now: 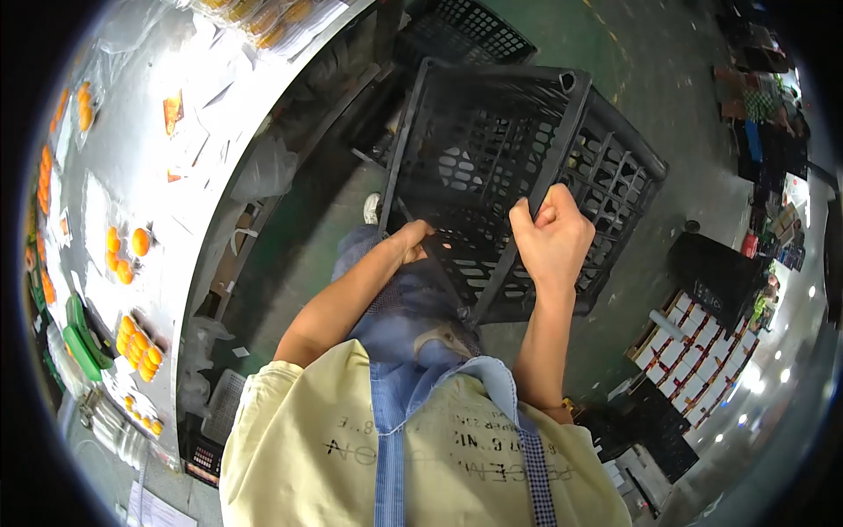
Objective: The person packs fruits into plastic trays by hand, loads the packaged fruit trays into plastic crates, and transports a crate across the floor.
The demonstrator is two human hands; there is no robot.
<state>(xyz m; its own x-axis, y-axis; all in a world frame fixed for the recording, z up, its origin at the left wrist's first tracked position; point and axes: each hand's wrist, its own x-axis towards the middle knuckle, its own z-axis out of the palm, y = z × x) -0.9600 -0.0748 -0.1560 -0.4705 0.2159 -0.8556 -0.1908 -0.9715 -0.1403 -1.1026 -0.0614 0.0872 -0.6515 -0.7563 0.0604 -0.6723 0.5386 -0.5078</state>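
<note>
A large black plastic crate (606, 176) with perforated sides is held tilted in front of my body, its open side facing me. My right hand (553, 233) is closed round the crate's rim on the right. Lower on the left, my left hand (410, 241) grips the rim near my apron, its fingers partly hidden by the crate. Through the holes in the crate, the floor and some light patches show.
On the left stands a white table (198, 149) with oranges (140, 242), packed orange trays (139, 348), a green object (85, 338) and papers. Another black crate (474, 31) lies beyond mine. Stacked boxes (694, 351) stand at the right.
</note>
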